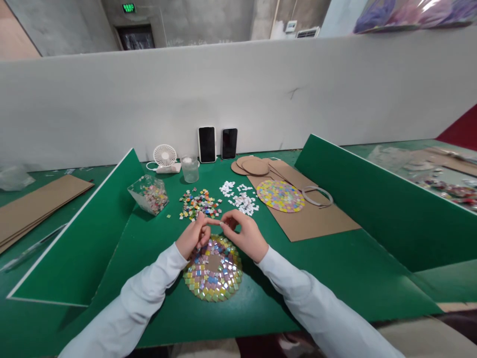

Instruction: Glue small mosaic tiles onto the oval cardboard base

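My left hand is over the far left edge of a round mosaic disc, its index finger stretched to the right and its other fingers curled in. At that fingertip, my right hand pinches thumb and forefinger together. Something tiny and pale may be between them, too small to make out. Shiny yellow, pink and blue square tiles cover the disc around a bare brown centre. Just beyond my hands lie a heap of multicoloured tiles and a scatter of white tiles.
A clear tub of tiles tilts at the left, near a small white fan and a glass. Two phones lean on the back wall. At right, cardboard bears a finished-looking mosaic disc and a ring. Green side panels flank the workspace.
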`<action>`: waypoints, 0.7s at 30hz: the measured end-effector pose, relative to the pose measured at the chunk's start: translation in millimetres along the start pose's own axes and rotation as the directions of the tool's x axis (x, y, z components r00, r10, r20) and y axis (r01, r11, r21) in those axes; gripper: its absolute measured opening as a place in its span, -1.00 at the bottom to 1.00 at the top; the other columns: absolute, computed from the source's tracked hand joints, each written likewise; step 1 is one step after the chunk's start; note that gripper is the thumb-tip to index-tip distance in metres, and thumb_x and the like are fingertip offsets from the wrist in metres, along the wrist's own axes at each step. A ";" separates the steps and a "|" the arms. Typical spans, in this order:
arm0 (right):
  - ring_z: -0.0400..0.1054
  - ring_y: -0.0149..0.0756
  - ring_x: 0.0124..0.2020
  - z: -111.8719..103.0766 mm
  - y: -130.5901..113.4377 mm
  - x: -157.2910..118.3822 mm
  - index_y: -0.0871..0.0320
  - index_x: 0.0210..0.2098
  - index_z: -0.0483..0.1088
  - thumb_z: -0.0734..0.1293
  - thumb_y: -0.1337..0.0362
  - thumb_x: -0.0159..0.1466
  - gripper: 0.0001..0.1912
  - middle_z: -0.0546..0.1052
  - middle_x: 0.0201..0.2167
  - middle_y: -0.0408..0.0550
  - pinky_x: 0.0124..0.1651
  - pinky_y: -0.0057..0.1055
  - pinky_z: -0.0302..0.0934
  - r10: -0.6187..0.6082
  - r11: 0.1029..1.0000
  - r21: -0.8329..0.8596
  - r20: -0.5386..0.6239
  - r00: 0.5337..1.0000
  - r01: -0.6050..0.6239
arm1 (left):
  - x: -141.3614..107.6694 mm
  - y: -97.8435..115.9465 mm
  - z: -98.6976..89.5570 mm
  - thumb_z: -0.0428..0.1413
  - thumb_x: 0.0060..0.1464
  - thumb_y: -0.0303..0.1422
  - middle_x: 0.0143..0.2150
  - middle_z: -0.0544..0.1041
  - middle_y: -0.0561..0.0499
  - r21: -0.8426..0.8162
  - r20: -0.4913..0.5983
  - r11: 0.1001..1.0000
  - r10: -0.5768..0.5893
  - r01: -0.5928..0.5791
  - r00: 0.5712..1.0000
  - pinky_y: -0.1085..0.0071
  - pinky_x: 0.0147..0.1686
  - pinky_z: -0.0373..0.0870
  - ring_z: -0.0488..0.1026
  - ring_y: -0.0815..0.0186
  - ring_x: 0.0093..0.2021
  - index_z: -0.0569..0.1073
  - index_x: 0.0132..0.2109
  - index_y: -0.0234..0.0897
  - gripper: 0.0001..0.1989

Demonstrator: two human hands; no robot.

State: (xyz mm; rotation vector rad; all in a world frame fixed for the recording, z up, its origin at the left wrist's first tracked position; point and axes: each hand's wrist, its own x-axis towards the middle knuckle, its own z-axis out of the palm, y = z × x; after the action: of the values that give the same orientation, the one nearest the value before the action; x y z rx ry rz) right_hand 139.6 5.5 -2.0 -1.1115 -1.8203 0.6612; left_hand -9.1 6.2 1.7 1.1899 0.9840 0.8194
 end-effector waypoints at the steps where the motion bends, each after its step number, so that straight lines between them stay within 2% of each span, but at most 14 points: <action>1: 0.17 -0.48 -0.61 0.1 0.0 0.1 0.17 -0.51 0.22 0.17 0.34 0.02 -0.96 0.31 -0.60 -0.18 -0.55 -0.53 0.11 0.015 1.000 0.027 0.010 1.000 -0.015 | -0.3 1.4 0.2 -0.23 -0.04 -0.02 -0.80 0.10 0.19 0.053 -0.015 0.999 0.013 -0.012 1.000 0.53 -0.72 -0.13 -0.06 0.54 -0.81 0.42 -0.29 -0.38 -0.46; 5: 0.15 -0.49 -0.62 -0.8 0.9 1.6 0.18 -0.54 0.22 0.16 0.34 0.00 -0.96 0.29 -0.63 -0.21 -0.55 -0.54 0.08 0.076 0.986 0.142 0.089 0.993 -0.088 | -1.4 10.1 -0.3 -0.09 -0.07 -0.13 -0.77 0.15 0.16 0.297 -0.022 0.952 0.085 -0.075 0.996 0.53 -0.67 -0.01 0.07 0.49 -0.74 0.44 -0.37 -0.35 -0.62; 8: 0.14 -0.50 -0.60 -2.0 2.9 3.4 0.18 -0.54 0.20 0.16 0.31 0.00 -0.93 0.26 -0.63 -0.22 -0.54 -0.54 0.07 0.115 0.956 0.255 0.135 0.984 -0.146 | -2.8 17.4 -5.4 0.01 -0.13 -0.30 -0.67 0.25 0.12 0.521 0.018 0.842 0.151 -0.138 0.988 0.53 -0.59 0.07 0.16 0.45 -0.63 0.41 -0.45 -0.31 -0.83; 11: 0.12 -0.50 -0.61 -2.5 5.8 4.9 0.18 -0.53 0.18 0.17 0.26 0.00 -0.90 0.23 -0.64 -0.23 -0.57 -0.55 0.05 0.161 0.918 0.343 0.137 0.977 -0.200 | -6.0 23.0 -12.0 0.05 -0.22 -0.41 -0.59 0.25 0.10 0.672 0.240 0.705 0.080 -0.225 0.967 0.53 -0.55 0.11 0.18 0.44 -0.58 0.37 -0.56 -0.31 -0.94; 14: 0.10 -0.51 -0.63 -2.1 7.9 5.6 0.18 -0.53 0.17 0.18 0.24 -0.01 -0.88 0.20 -0.65 -0.24 -0.60 -0.56 0.02 0.189 0.898 0.377 0.139 0.972 -0.228 | -10.2 24.9 -14.1 0.08 -0.28 -0.46 -0.53 0.23 0.08 0.726 0.456 0.599 -0.053 -0.337 0.888 0.53 -0.51 0.13 0.20 0.41 -0.53 0.36 -0.57 -0.31 -0.99; 15: 0.09 -0.51 -0.63 -1.9 8.3 5.7 0.18 -0.53 0.17 0.18 0.24 -0.01 -0.88 0.20 -0.65 -0.24 -0.60 -0.56 0.01 0.191 0.895 0.382 0.142 0.971 -0.232 | -11.4 24.6 -13.4 0.08 -0.29 -0.47 -0.53 0.23 0.07 0.741 0.491 0.563 -0.084 -0.366 0.867 0.52 -0.49 0.13 0.21 0.40 -0.51 0.35 -0.56 -0.31 -0.98; 17: 0.09 -0.51 -0.63 -1.4 8.7 5.5 0.19 -0.53 0.17 0.19 0.24 -0.01 -0.87 0.20 -0.65 -0.24 -0.59 -0.56 0.01 0.189 0.893 0.386 0.145 0.971 -0.232 | -13.0 22.9 -10.9 0.07 -0.29 -0.50 -0.53 0.22 0.07 0.776 0.512 0.487 -0.116 -0.400 0.851 0.50 -0.46 0.12 0.20 0.37 -0.48 0.33 -0.56 -0.31 -0.96; 21: 0.08 -0.52 -0.63 -0.8 8.9 5.0 0.18 -0.52 0.17 0.19 0.24 -0.01 -0.88 0.19 -0.65 -0.25 -0.60 -0.56 -0.01 0.187 0.894 0.383 0.154 0.970 -0.233 | -13.2 19.3 -7.0 0.03 -0.27 -0.52 -0.54 0.21 0.07 0.818 0.491 0.399 -0.108 -0.415 0.864 0.49 -0.45 0.09 0.18 0.35 -0.47 0.28 -0.54 -0.30 -0.94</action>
State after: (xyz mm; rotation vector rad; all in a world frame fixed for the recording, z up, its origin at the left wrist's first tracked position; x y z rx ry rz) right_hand 142.9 14.0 -6.5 -1.0133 -1.5695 1.1897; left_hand -20.7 0.5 22.4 2.3675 0.8866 -0.0274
